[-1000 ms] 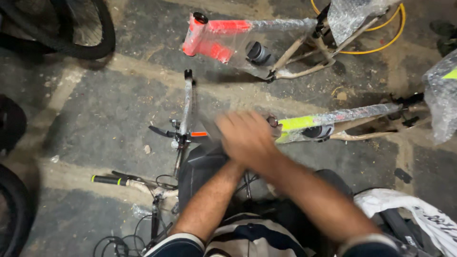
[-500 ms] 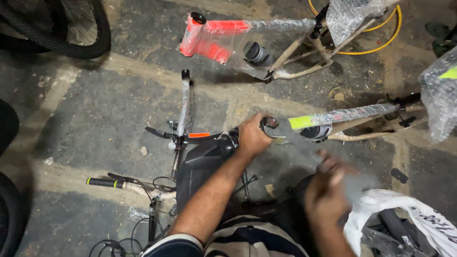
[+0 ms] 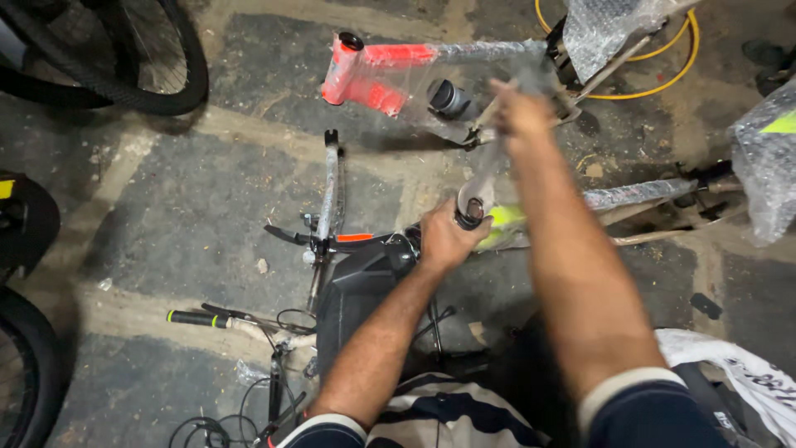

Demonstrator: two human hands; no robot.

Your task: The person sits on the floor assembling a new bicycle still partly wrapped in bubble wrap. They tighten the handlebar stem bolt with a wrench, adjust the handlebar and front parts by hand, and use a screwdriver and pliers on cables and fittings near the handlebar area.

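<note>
Since half a second ago the right hand is reaching far forward, away from the body, and it is now stretching a strip of clear wrapping film up off the bicycle frame; the left hand is staying where it was.

That left hand is clenching around the head tube of the frame with the yellow-green patch, thumb side near the open tube end, seemingly to pin the frame down while the film is being pulled. The right hand is blurred with motion; it is closing on the far end of the film, though the exact finger grip cannot be told. This yellow-green frame is lying on its side on the concrete floor, running from the middle of the view toward the right edge, still partly sleeved in plastic.

Beyond it a second frame, red and wrapped, is lying flat near the top edge, with a yellow cable looping behind. A handlebar assembly with a green-tipped grip and loose black cables is sprawling on the floor at lower left, kept out of the work. A black tyre is curving through the top left corner, and bubble-wrapped parts are resting at the right edge.
</note>
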